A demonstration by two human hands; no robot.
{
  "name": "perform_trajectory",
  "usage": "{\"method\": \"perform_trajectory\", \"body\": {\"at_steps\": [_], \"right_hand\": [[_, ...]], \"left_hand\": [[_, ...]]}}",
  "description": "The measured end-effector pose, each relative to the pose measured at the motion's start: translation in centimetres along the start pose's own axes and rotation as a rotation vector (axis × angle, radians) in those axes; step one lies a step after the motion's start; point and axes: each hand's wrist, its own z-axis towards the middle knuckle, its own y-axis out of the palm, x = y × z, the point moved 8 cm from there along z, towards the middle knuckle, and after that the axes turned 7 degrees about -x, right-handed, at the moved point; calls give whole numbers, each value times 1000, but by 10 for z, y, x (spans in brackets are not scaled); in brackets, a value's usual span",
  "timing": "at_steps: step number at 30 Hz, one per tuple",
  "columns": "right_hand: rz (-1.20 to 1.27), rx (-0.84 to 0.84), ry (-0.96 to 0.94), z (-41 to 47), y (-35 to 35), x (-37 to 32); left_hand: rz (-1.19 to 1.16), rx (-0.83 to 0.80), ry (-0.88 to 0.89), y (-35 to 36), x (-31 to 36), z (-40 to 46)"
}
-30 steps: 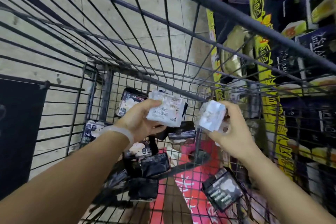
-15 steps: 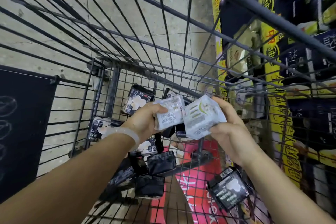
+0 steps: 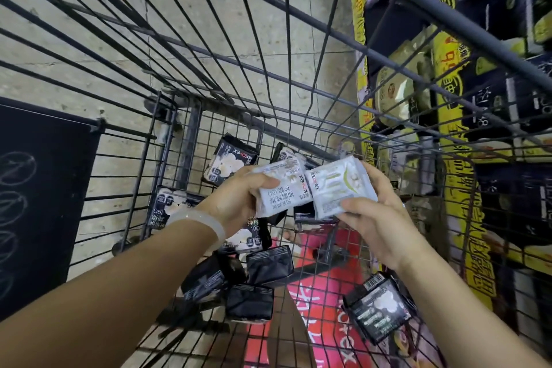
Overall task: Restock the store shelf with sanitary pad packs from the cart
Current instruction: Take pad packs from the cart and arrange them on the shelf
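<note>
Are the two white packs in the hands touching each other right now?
Touching. The head view shows the left white pack and right white pack meeting edge to edge, no gap.

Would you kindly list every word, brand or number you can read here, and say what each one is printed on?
"kotex": white pack in the left hand.
"kotex": white pack with green stripes in the right hand.
"kotex": black pack at the cart's far end.
"190": black pack by the cart's left wall.
"otex": pink pack under the cart floor.
Chinese print on the packs and yellow shelf strips: not reliably readable.
</note>
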Motion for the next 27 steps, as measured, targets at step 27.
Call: {"method": "perform_trajectory", "body": {"at_steps": [27], "right_hand": [[-1217,-281,-785,-35,84,-10]], "left_hand": [[60,-116,-117,0,-16,-16]]}}
